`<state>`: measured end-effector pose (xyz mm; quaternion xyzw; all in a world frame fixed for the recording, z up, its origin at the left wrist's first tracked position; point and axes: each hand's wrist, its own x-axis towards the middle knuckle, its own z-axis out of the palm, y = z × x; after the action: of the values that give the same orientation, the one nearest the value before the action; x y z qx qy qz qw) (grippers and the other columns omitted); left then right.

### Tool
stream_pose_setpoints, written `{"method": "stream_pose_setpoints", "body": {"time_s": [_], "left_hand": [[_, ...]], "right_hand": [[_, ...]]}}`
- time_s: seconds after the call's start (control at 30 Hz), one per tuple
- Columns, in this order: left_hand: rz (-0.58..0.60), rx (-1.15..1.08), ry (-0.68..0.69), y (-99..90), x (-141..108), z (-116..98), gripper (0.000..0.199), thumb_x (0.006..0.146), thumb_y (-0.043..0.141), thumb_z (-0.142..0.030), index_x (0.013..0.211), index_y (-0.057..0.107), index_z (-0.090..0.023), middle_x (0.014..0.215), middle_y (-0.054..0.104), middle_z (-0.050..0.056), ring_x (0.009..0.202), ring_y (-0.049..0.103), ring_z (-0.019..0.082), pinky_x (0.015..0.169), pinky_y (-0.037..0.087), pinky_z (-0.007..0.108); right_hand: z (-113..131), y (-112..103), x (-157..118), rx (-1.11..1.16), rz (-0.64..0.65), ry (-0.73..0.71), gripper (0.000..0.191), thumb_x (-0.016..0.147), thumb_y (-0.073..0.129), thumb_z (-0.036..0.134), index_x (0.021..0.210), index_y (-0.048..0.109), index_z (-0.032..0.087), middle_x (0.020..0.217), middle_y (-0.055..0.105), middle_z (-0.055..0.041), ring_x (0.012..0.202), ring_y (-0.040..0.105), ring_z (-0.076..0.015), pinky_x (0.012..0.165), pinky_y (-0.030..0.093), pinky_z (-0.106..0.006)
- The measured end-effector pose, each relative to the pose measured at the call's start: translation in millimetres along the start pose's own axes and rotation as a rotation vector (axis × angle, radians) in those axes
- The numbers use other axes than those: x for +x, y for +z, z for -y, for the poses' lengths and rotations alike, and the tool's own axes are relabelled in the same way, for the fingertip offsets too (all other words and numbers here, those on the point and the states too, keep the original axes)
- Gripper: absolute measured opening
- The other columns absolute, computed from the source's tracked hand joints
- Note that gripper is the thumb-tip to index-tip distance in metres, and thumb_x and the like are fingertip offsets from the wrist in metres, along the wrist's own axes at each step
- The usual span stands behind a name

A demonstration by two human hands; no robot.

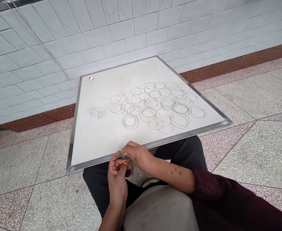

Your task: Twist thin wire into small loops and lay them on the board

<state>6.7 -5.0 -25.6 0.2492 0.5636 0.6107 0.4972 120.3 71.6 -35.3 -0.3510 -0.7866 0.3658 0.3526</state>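
Observation:
Just off the table's near edge, my left hand (118,175) pinches a thin wire loop (124,157) between thumb and fingers. My right hand (139,154) meets it from the right, its fingertips closed on the same wire. Where exactly each fingertip grips is partly hidden. Beyond my hands, many thin wire rings (153,104) lie spread and overlapping over the middle and right of the white table (102,138). Two small figure-eight wire pieces (96,112) lie apart from them on the left.
A small white and red object (91,79) sits in the table's far left corner. Metal trim (92,163) borders the tabletop. Behind it stands a white tiled wall (121,29) with a thin cable (48,51). My knees are under the near edge.

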Motion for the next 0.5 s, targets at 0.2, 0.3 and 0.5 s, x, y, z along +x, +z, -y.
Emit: {"method": "stream_pose_setpoints", "body": {"time_s": [0.2, 0.3, 0.5], "left_hand": [[-0.039, -0.015, 0.001, 0.4, 3, 1, 0.047, 0.077, 0.073, -0.023, 0.121, 0.057, -0.02, 0.076, 0.061, -0.003, 0.067, 0.059, 0.011, 0.069, 0.047, 0.024], [-0.072, -0.004, -0.001, 0.3, 2, -1, 0.052, 0.076, 0.074, -0.024, 0.124, 0.055, -0.02, 0.078, 0.062, -0.003, 0.067, 0.06, 0.011, 0.069, 0.048, 0.025], [-0.079, 0.05, 0.02, 2.7, -3, -4, 0.054, 0.076, 0.074, -0.027, 0.126, 0.054, -0.02, 0.077, 0.062, -0.003, 0.068, 0.061, 0.011, 0.068, 0.049, 0.025]], "right_hand": [[3, -1, 4, 0.051, -0.032, 0.039, 0.026, 0.088, 0.052, 0.006, 0.105, 0.064, 0.021, 0.099, 0.062, -0.0042, 0.084, 0.062, -0.015, 0.075, 0.052, -0.027], [1, -6, 6, 0.071, -0.064, 0.094, 0.022, 0.088, 0.059, 0.01, 0.108, 0.061, 0.021, 0.097, 0.061, -0.0033, 0.087, 0.062, -0.0159, 0.079, 0.052, -0.03], [2, -8, 5, -0.021, -0.067, 0.054, 0.008, 0.092, 0.057, 0.015, 0.096, 0.062, 0.02, 0.091, 0.059, -0.0017, 0.079, 0.057, -0.0146, 0.072, 0.047, -0.027]]}}
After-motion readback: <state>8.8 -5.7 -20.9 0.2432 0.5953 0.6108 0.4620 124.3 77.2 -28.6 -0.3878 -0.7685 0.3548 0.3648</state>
